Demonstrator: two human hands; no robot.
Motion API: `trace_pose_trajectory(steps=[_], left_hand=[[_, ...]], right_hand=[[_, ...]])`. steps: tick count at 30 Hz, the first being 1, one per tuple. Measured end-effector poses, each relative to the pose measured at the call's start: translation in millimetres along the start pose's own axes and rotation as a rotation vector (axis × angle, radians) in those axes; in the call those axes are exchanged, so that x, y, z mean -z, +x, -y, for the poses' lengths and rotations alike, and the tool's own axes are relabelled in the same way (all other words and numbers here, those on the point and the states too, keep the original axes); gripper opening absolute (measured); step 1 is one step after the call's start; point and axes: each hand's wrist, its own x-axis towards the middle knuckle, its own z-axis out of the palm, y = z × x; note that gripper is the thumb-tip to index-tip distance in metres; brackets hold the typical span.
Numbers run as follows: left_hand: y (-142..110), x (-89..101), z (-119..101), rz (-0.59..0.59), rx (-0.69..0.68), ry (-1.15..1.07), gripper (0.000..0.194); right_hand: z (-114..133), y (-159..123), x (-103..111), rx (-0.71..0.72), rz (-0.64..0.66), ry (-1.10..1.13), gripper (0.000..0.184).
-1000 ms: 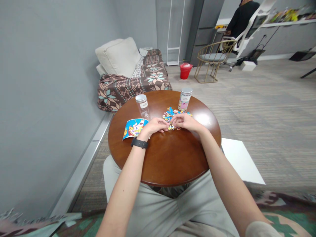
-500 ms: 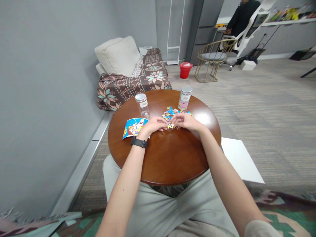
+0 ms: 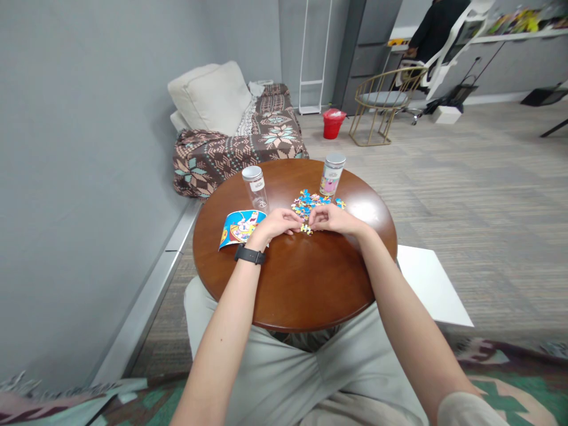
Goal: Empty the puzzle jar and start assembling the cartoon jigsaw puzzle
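Both hands meet over a few joined yellow and white jigsaw puzzle pieces (image 3: 306, 229) on the round brown table (image 3: 306, 284). My left hand (image 3: 284, 222), with a black watch on its wrist, pinches the left side of these pieces. From the right, my right hand (image 3: 331, 219) has its fingertips closed at their other side. Just beyond lies a pile of loose puzzle pieces (image 3: 306, 202), mostly blue, partly hidden by the right hand. A curled picture sheet (image 3: 239, 228) with a blue cartoon print lies left of my left hand.
A clear jar with a silver lid (image 3: 255, 188) stands at the back left of the table, and a labelled jar (image 3: 331, 176) behind the pile. Beyond are a patterned sofa (image 3: 266, 133), a red bin (image 3: 332, 124), a gold chair (image 3: 384, 100) and a seated person (image 3: 437, 29).
My right hand's fingers have shifted slightly at the joined pieces, which show a little more now. My left hand stays almost in place.
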Motion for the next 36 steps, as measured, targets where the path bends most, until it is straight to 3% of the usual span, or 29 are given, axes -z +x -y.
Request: trace_pose_trajectory(steps=[11,36], left_hand=[[-2.4,-1.5,-4.3,-0.004,0.061,-0.017,0.014],[1.7,0.6,2.0,0.006,0.036,-0.011,0.020]], right_hand=[[-0.5,1.6,0.1,0.016,-0.020,0.001,0.021],[1.8,-0.8,2.4,0.031,-0.051,-0.039,0.017]])
